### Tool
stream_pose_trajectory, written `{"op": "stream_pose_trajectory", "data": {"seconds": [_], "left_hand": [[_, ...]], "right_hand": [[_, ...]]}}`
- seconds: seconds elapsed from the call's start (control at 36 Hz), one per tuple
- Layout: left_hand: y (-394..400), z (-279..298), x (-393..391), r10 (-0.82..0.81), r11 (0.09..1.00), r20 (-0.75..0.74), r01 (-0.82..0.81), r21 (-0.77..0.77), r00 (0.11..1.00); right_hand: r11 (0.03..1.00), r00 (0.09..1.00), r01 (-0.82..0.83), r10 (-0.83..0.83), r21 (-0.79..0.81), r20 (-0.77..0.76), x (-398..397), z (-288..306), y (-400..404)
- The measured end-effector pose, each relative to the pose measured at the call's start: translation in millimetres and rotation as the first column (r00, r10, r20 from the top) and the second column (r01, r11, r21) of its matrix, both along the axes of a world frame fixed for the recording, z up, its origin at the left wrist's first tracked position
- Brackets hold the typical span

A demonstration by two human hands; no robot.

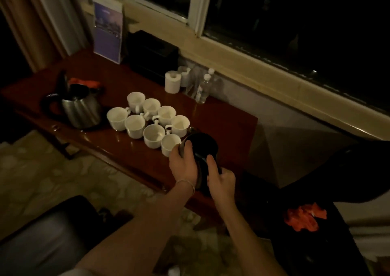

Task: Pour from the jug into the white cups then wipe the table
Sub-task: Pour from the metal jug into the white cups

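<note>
A: What are the fingers doing?

B: The right hand (pixel 221 180) has its fingers curled round the handle of the dark jug (pixel 200 147). The left hand (pixel 183 162) grips the jug's body, thumb over the rim.

A: Where are the white cups (pixel 152 119)?

B: Eight, clustered on the desk (pixel 126 90) just beyond the left fingertips; the nearest touches the jug.

A: Any writing?

B: A purple leaflet (pixel 108 31) stands far beyond the fingers, its text too blurred to read. The jug's lower half is hidden behind both hands, lost in the dim light.
</note>
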State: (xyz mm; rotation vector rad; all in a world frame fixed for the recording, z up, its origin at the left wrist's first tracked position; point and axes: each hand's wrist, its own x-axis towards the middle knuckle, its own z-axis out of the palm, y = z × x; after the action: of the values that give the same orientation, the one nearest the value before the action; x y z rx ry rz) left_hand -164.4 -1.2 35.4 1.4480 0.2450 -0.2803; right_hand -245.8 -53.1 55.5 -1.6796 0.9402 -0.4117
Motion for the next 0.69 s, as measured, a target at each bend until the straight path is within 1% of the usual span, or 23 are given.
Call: {"op": "stream_pose_trajectory", "data": {"seconds": [0.06, 0.17, 0.36, 0.44, 0.56, 0.69], "left_hand": [[6.7, -5.3, -5.2, 0.028, 0.999, 0.015, -0.028, 0.034, 0.999], [17.8, -17.3, -7.8, 0.079, 0.995, 0.017, -0.08, 0.065, 0.997], [27.2, -32.2, -2.3, 0.12, 0.983, -0.055, -0.111, 0.149, 0.991], [27.6, -39.4, 3.8, 0.128, 0.981, -0.095, -0.112, 0.159, 0.987], [24.8, -46.9, 13.2, 0.145, 0.977, -0.143, -0.119, 0.178, 0.979], [21.9, -54.4, 21.8, 0.14, 0.978, -0.191, -0.105, 0.182, 0.972]], "right_hand": [[0.999, 0.999, -0.031, 0.031, 0.025, 0.019, -4.7, -4.4, 5.2], [0.999, 0.999, -0.037, 0.038, 0.035, -0.001, -5.4, -15.5, 15.8], [0.999, 0.999, -0.043, 0.044, 0.027, -0.016, 3.6, -30.8, 24.4], [0.998, 0.998, -0.052, 0.053, 0.023, -0.044, 12.1, -34.3, 23.1], [0.996, 0.995, -0.052, 0.057, 0.066, -0.079, 20.9, -35.6, 20.7], [0.997, 0.991, -0.05, 0.056, 0.057, -0.119, 31.3, -37.0, 13.4]]}}
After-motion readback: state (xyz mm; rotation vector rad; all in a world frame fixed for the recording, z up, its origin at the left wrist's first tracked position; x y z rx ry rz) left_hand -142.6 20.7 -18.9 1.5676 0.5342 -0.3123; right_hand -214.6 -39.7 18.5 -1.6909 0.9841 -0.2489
